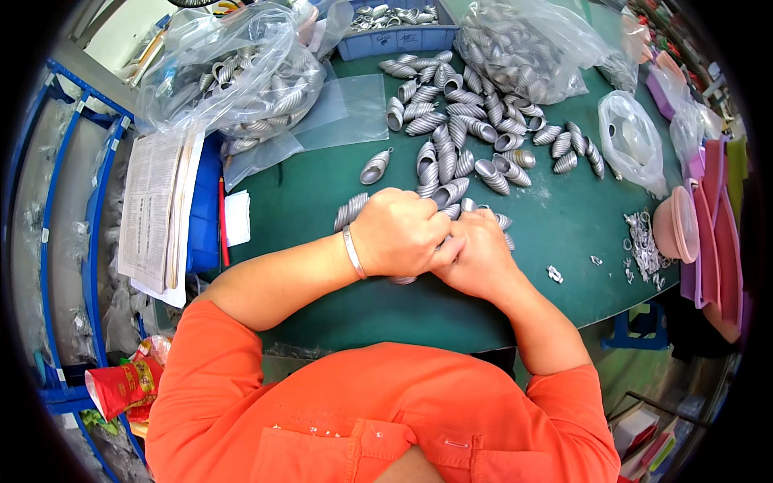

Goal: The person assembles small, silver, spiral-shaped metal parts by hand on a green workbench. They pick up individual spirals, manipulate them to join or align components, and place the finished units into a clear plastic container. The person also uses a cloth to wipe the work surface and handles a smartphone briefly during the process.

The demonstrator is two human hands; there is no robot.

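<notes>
My left hand [405,235], with a silver bracelet at the wrist, is closed in a fist-like grip. Pressed against it, my right hand [481,254] is closed too, the fingertips of both meeting over the green table. What they hold, if anything, is hidden behind the fingers. Just below the left hand, the edge of a grey ribbed piece [403,280] peeks out; I cannot tell whether it is held. Beyond my hands spreads a pile of silver-grey, spiral-ribbed hollow pieces [459,126]. One such piece [376,167] with a small end loop lies apart, left of the pile.
Clear plastic bags [266,88] of ribbed pieces stand back left, another bag [527,52] back right, and a blue bin [398,40] between. Small metal fittings [644,245] lie right, by a pink cup [675,225]. Papers [157,209] and a red pen [223,221] are left.
</notes>
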